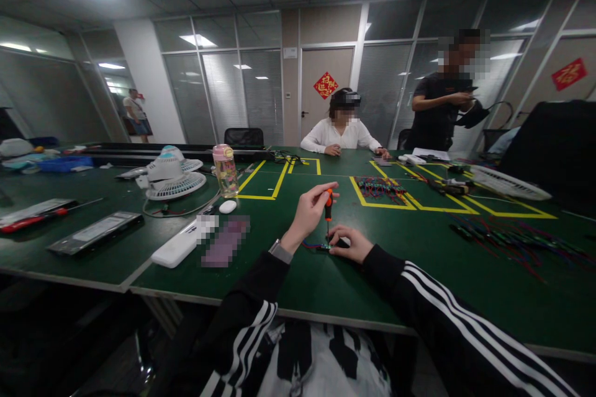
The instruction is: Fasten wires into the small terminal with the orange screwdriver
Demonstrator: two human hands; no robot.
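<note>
My left hand (310, 211) is closed around the orange handle of a small screwdriver (328, 208), held upright with its tip down on a small electronic part (325, 247) with red and blue wires. My right hand (350, 242) rests on the green table (302, 279) and pinches that part from the right side, steadying it. Both arms wear black sleeves with white stripes.
A white desk fan (174, 175), a pink-lidded bottle (225, 170) and a white mouse (227, 206) stand to the left. Bundles of coloured wires (507, 239) lie to the right and inside yellow taped boxes (384, 189). One person sits opposite; another stands at the back right.
</note>
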